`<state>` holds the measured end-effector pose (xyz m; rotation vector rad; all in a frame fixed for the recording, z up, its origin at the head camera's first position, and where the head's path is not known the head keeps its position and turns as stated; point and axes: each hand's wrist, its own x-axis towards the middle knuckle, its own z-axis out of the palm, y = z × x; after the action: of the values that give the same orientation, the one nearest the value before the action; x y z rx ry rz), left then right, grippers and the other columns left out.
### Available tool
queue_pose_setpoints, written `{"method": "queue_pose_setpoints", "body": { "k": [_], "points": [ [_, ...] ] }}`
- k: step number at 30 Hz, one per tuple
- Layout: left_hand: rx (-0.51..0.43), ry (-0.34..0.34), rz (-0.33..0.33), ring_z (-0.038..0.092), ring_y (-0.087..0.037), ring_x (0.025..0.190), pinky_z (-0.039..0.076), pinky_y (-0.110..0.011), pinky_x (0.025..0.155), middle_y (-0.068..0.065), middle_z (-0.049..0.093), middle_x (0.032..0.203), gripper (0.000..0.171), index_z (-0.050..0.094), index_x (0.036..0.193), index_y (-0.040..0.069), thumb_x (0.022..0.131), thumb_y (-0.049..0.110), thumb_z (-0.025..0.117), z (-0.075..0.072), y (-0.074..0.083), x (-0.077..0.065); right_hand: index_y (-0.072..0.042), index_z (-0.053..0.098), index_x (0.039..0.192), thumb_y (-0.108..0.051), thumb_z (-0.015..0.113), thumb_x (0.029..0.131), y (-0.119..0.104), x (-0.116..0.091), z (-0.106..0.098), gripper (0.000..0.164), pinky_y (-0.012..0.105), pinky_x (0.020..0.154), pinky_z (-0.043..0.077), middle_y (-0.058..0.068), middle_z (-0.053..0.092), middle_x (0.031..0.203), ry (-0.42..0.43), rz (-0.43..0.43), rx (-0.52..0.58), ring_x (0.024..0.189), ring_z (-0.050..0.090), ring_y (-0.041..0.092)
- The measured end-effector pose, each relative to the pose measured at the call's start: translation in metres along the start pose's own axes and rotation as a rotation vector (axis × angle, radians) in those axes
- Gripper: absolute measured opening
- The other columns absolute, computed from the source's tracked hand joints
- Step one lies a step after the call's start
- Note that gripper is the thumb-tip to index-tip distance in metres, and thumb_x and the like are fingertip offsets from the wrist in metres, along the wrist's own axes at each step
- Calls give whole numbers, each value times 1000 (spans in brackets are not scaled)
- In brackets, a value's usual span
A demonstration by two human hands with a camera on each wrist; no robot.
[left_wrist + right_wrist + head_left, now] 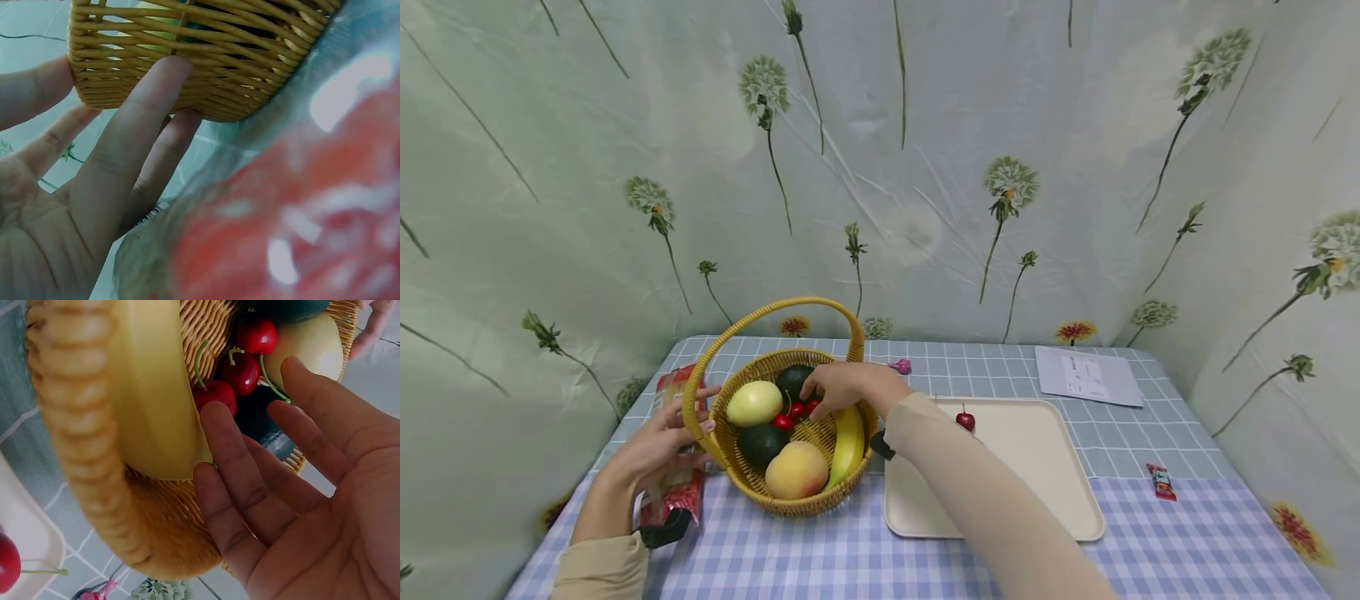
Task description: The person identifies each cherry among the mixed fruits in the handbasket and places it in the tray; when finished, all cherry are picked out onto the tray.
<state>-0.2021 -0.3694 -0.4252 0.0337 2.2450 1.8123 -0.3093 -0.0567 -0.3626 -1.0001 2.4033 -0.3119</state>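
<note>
A yellow woven basket (790, 506) with a tall arched handle stands left of the middle in the head view. Inside lie a banana (847, 446), a peach (796, 471), a pale yellow-green fruit (754, 403), two dark green fruits (762, 444) and three red cherries (240, 375) with stems. My left hand (651, 446) touches the basket's left side with extended fingers, seen closely in the left wrist view. Over the basket's far right part reaches my right hand (857, 385). Its fingers are spread close to the cherries, with nothing held between them.
Right of the basket is a cream tray (1015, 521) with a cherry (966, 420) on it. A red clear-wrapped bag (673, 500) lies beside my left hand. Farther off are a pink-wrapped candy (901, 366), a white packet (1090, 375) and a small red packet (1161, 482).
</note>
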Motion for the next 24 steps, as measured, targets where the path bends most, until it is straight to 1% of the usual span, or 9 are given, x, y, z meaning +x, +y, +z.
{"method": "queue_pose_setpoints", "body": {
  "k": [3, 7, 10, 13, 15, 18, 24],
  "points": [
    [4, -4, 3, 70, -11, 105, 66, -35, 84, -2, 61, 121, 65, 33, 168, 13, 109, 15, 62, -2, 0, -1, -21, 66, 148, -29, 73, 104, -3, 2, 1, 45, 28, 102, 56, 5, 69, 141, -14, 7, -2, 122, 66, 14],
    [1, -5, -7, 69, -12, 105, 65, -35, 84, -3, 60, 122, 65, 33, 168, 15, 110, 16, 62, -3, 0, -1, -20, 66, 147, -25, 73, 104, -4, 4, 3, 43, 25, 89, 57, 3, 71, 129, -32, 25, 35, 99, 70, 12],
    [-1, -1, -11, 69, -13, 106, 65, -36, 85, -5, 58, 123, 65, 33, 168, 17, 110, 17, 62, -2, -1, 0, -19, 67, 146, -23, 73, 104, -5, 6, 4, 42, 24, 81, 57, 2, 72, 121, -37, 37, 64, 87, 72, 12],
    [0, -2, -8, 69, -13, 107, 65, -36, 86, -5, 59, 125, 67, 31, 168, 15, 109, 18, 63, -2, -2, 1, -19, 69, 144, -21, 73, 104, -5, 7, 3, 41, 24, 77, 56, 2, 73, 120, -39, 47, 63, 83, 71, 11],
    [-2, -2, -5, 69, -13, 107, 65, -36, 86, -4, 60, 126, 68, 30, 169, 14, 109, 17, 63, -2, -2, 1, -19, 69, 143, -20, 73, 104, -6, 8, 4, 40, 23, 76, 57, 2, 73, 123, -43, 46, 57, 82, 70, 11],
    [-8, -2, -6, 69, -12, 108, 65, -36, 87, -4, 60, 127, 68, 30, 169, 14, 109, 17, 62, -3, -2, 1, -19, 72, 138, -19, 74, 103, -7, 8, 4, 35, 23, 75, 55, 2, 72, 124, -51, 41, 47, 82, 67, 10],
    [-9, -6, -4, 70, -13, 108, 65, -38, 88, -8, 58, 130, 67, 31, 169, 15, 109, 18, 63, -3, -2, 0, -21, 77, 119, -16, 75, 102, -9, 6, 4, 18, 24, 71, 51, -2, 65, 111, -59, 42, 28, 82, 60, 11]
  ]
}}
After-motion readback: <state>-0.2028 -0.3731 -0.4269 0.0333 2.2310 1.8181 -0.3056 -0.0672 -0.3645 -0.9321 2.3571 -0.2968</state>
